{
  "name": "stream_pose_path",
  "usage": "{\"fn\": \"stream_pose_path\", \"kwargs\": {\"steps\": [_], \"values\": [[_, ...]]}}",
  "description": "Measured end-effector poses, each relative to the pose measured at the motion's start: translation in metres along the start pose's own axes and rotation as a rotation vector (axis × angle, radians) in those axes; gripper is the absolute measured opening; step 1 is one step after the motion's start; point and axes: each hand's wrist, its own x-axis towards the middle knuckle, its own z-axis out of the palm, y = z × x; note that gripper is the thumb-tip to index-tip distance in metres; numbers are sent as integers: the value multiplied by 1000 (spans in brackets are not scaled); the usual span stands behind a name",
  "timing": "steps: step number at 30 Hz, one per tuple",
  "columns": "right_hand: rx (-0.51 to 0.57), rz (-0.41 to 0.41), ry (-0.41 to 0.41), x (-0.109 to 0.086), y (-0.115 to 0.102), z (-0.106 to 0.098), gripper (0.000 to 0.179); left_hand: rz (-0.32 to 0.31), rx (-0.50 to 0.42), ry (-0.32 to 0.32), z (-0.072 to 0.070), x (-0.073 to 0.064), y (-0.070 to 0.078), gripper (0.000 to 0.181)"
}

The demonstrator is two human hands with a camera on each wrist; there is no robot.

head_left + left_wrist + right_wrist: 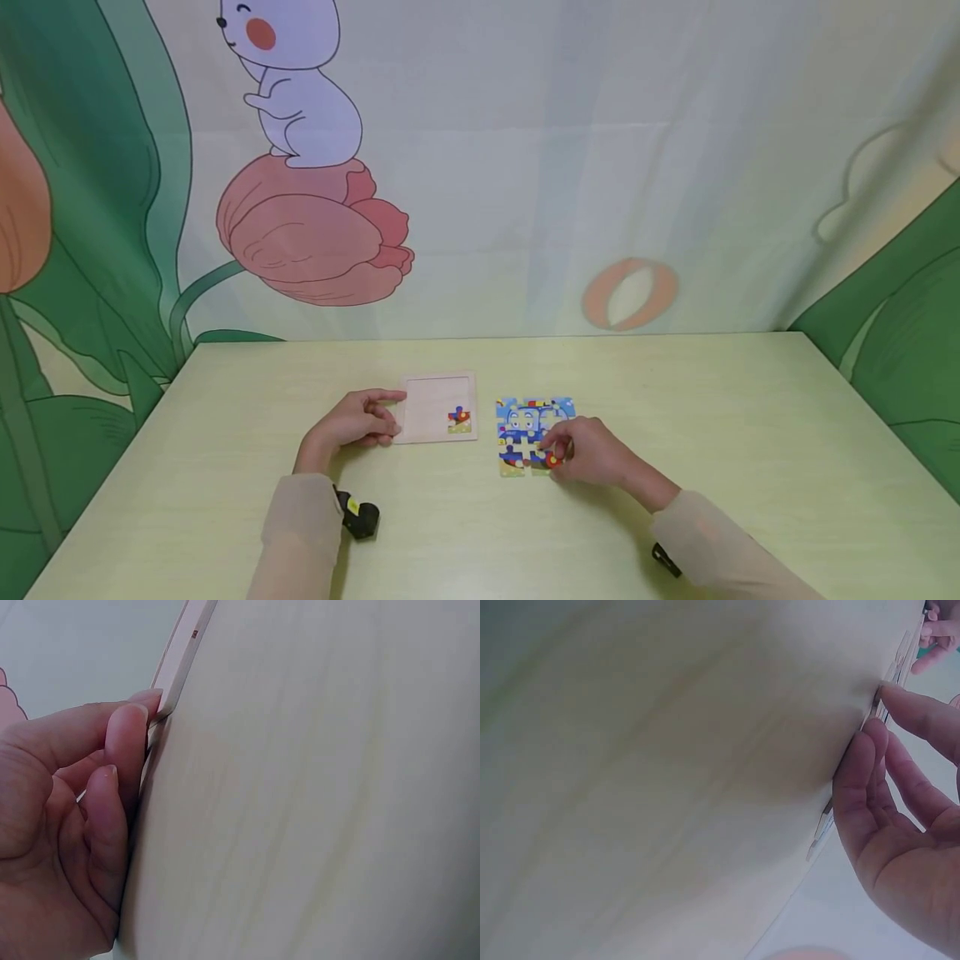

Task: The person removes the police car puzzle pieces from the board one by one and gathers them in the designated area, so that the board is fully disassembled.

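Observation:
My left hand (pixel 351 423) holds the left edge of a shallow wooden puzzle tray (pixel 429 407). In the left wrist view, its fingertips meet the corner of the tray's rim (pixel 181 658). A single jigsaw piece (pixel 459 422), red and yellow, lies in the tray's near right corner. Right of the tray, a blue cartoon-vehicle jigsaw (pixel 517 423) lies on the table with gaps between pieces. Over its near right part, my right hand (pixel 596 452) pinches a puzzle piece between thumb and fingers, as the right wrist view shows at the fingertips (pixel 885 690). The fingers hide most of that piece.
The pale wooden table (pixel 420 533) ends at a printed curtain (pixel 487 208) behind it. A black wrist camera (pixel 360 517) hangs by the left sleeve, and a black strap end (pixel 666 560) shows below the right sleeve.

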Motion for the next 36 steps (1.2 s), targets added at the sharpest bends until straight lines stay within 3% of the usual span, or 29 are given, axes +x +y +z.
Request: {"fn": "stream_pose_path", "kwargs": {"steps": [14, 21, 26, 30, 36], "values": [[0, 0, -12, 1, -1, -1, 25, -1, -1, 4, -1, -1, -1, 51], [142, 18, 3, 5, 0, -9, 25, 7, 1, -3, -1, -2, 0, 51], [255, 38, 22, 24, -10, -8, 28, 0, -1, 6, -2, -2, -1, 51], [277, 35, 20, 44, -24, 0, 30, 0, 0, 2, -1, -2, 0, 51], [279, 95, 33, 70, -44, 17, 30, 10, -11, -8, 0, -2, 0, 51]]}}
